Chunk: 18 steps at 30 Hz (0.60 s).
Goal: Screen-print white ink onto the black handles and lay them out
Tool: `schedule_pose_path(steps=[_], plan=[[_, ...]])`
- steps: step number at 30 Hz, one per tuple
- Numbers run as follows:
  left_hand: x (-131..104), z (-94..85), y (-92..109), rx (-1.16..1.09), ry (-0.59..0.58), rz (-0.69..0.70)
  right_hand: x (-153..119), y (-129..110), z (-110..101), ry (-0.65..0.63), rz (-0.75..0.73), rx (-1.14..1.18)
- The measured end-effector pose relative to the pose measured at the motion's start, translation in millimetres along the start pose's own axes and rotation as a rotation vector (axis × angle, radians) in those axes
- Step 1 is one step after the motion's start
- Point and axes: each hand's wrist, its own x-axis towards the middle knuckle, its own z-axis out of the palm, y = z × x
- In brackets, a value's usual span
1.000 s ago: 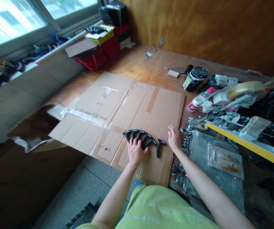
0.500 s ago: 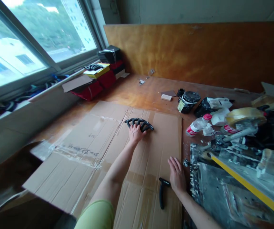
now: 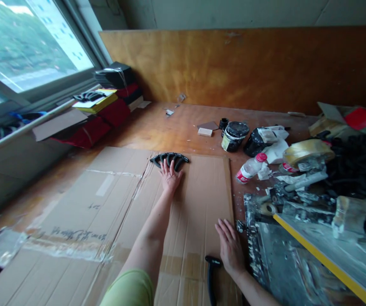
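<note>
Below a wooden board (image 3: 234, 63), the table (image 3: 183, 127) bears flattened cardboard (image 3: 202, 191), cut off below. Near its far edge, the left hand (image 3: 170, 179) hides the near side of a black fan of parts (image 3: 170, 156), fingers spread upon it; the right hand (image 3: 231, 251), fingers extended, rests by a lone part (image 3: 210, 278), its lower end cropped, contact unclear.

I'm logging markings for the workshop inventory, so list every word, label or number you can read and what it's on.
No text reads clearly.
Cardboard sheet: a handwritten line and a shorter mark, too blurred to read.
Red-capped bottle: red label with white marks, too small.
Lidded jar: pale label, too small.
Black piece by the right hand: pale marking, too small.
</note>
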Motion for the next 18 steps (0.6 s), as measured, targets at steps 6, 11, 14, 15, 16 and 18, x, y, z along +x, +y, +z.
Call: schedule_pose_path(steps=[6,11,14,15,16,18], plan=[[-74.0,-4.4,-1.4,-0.042,0.002,0.092,5.1,-12.2,-6.4,-0.013,0.049,0.025],[-139.7,-15.8,-3.5,-0.111,0.018,0.117,17.5,-21.7,-19.6,-0.041,0.107,0.109],[-167.1,-21.4,-4.9,-0.161,-0.005,0.112,21.1,-28.3,-37.5,-0.111,0.111,0.215],[-173.9,-23.0,-5.5,-0.172,-0.002,0.097,18.5,-32.1,-44.6,-0.145,0.104,0.257],[-179.4,-24.4,-6.3,-0.18,-0.001,0.074,13.3,-36.1,-52.0,-0.176,0.082,0.301],[-186.2,-26.7,-9.2,-0.181,-0.029,-0.005,-4.5,-40.7,-68.5,-0.203,-0.01,0.378]])
